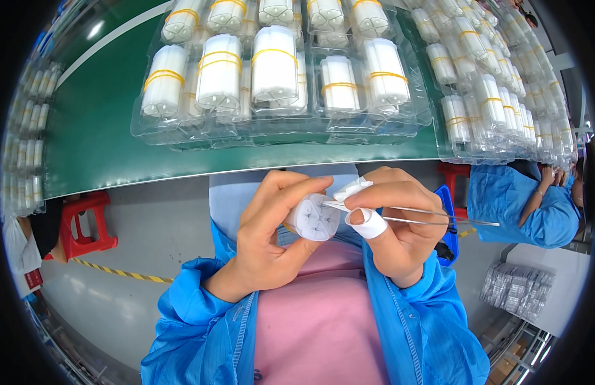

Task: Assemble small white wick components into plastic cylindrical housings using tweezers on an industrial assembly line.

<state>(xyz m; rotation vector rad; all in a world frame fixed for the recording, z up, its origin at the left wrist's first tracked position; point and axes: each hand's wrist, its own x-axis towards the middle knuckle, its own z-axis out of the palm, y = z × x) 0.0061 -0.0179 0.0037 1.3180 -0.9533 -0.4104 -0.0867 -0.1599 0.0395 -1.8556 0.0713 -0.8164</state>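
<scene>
Bundle [315, 219]: white tubes bunched together, sitting above the pink lap, end facing the camera.
Left hand [269, 239]: curling around the bundle, gripping it.
Right hand [393, 224]: pinching metal tweezers [413, 217], white tape wrapping thumb and forefinger; tips touching the bundle's end.
Trays [281, 125]: clear plastic, lying on the green belt [99, 138], holding white bundles ringed by yellow bands.
Stool [86, 224]: red, standing at left.
</scene>
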